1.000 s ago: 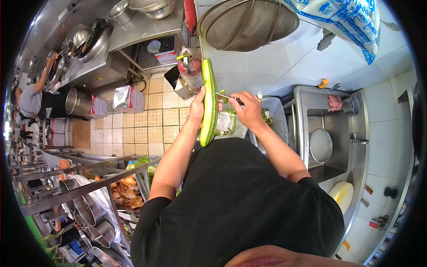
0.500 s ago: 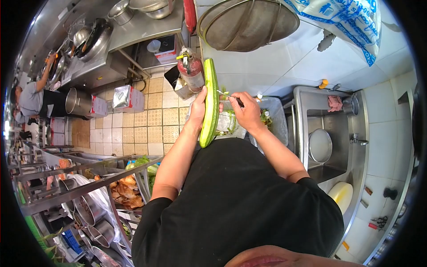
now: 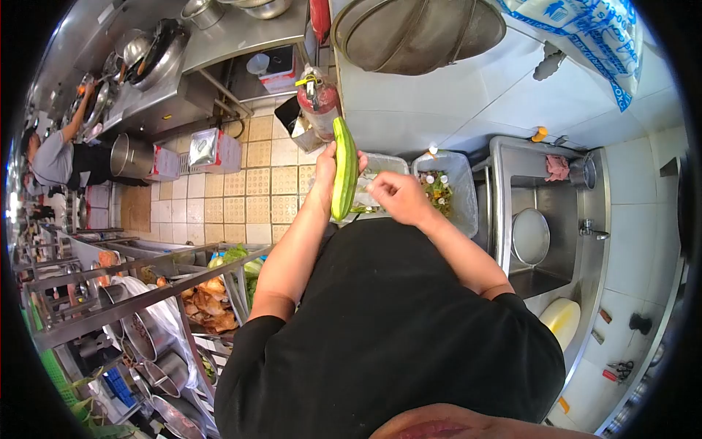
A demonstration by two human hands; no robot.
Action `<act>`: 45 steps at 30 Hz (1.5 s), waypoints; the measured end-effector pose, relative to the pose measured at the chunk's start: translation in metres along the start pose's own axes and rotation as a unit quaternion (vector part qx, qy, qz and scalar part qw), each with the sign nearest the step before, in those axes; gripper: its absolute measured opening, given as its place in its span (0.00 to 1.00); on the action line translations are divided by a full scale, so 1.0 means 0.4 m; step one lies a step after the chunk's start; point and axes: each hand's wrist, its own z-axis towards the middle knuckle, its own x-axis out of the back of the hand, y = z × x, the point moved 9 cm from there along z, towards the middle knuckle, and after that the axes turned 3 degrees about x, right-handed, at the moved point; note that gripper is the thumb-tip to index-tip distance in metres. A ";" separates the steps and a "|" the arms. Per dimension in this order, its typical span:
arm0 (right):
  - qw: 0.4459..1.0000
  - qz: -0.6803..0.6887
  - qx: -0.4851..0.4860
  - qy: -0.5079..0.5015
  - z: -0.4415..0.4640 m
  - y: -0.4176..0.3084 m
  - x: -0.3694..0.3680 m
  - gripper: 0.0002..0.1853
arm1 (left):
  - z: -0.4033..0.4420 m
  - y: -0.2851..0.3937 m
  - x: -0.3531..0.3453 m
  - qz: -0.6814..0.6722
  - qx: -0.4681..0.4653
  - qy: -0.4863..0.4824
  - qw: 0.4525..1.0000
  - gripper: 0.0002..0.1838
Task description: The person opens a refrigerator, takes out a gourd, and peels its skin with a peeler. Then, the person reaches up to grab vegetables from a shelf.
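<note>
A long green gourd point(image 3: 344, 175), with pale peeled stripes along its side, is gripped by my left hand point(image 3: 325, 170). It stands nearly upright in view, its far end leaning left. My fingers wrap round its middle from the left. Just to the right of the gourd is my right hand point(image 3: 401, 196), its fingers curled closed. The dark-handled peeler seen in that hand a moment ago is mostly hidden by the fingers now. Below the hands, a clear plastic bin point(image 3: 382, 162) is partly covered by them.
Beside it, a second plastic bin point(image 3: 470, 208) contains vegetable scraps. A steel sink point(image 3: 537, 274) is at right, a fire extinguisher point(image 3: 319, 102) ahead. Left are a metal rack point(image 3: 139, 309) and a tiled floor point(image 3: 223, 194); a co-worker point(image 3: 55, 161) stands at the far left.
The gourd has tilted and its near end has risen in view. My right hand has moved nearer to me, and the peeler's blade no longer shows against the gourd.
</note>
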 end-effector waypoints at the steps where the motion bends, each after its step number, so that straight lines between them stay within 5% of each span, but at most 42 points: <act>1: 0.997 -0.027 -0.007 -0.077 -0.013 -0.015 -0.042 0.11 | -0.004 0.001 -0.003 0.003 -0.002 0.010 1.000 0.30; 5: 0.986 -0.121 0.023 -0.113 -0.018 -0.088 -0.057 0.13 | -0.009 -0.016 0.000 0.027 -0.001 0.069 0.997 0.28; 7: 0.975 -0.187 0.104 -0.067 -0.014 -0.130 -0.038 0.15 | 0.000 -0.021 -0.001 0.043 0.013 0.057 0.997 0.28; 13: 0.963 -0.240 0.122 -0.033 -0.008 -0.139 -0.014 0.14 | -0.002 -0.037 0.013 0.082 0.018 0.073 0.994 0.30; 20: 0.983 -0.172 0.003 0.070 0.015 -0.082 0.066 0.20 | 0.006 -0.038 0.020 0.108 0.018 0.087 0.990 0.30; 22: 0.981 -0.070 -0.087 -0.157 -0.001 0.005 -0.034 0.23 | 0.010 -0.012 0.010 0.101 0.004 0.084 0.991 0.30; 29: 0.977 -0.151 -0.070 -0.135 -0.011 -0.047 -0.023 0.30 | 0.020 -0.018 0.021 0.063 0.005 0.107 0.992 0.30; 34: 0.976 -0.184 -0.005 -0.114 -0.007 -0.089 -0.012 0.22 | 0.032 -0.012 0.035 0.038 0.003 0.110 0.993 0.30; 45: 0.968 -0.226 0.011 -0.108 0.002 -0.095 -0.016 0.23 | 0.017 -0.008 0.013 0.073 0.000 0.096 0.993 0.28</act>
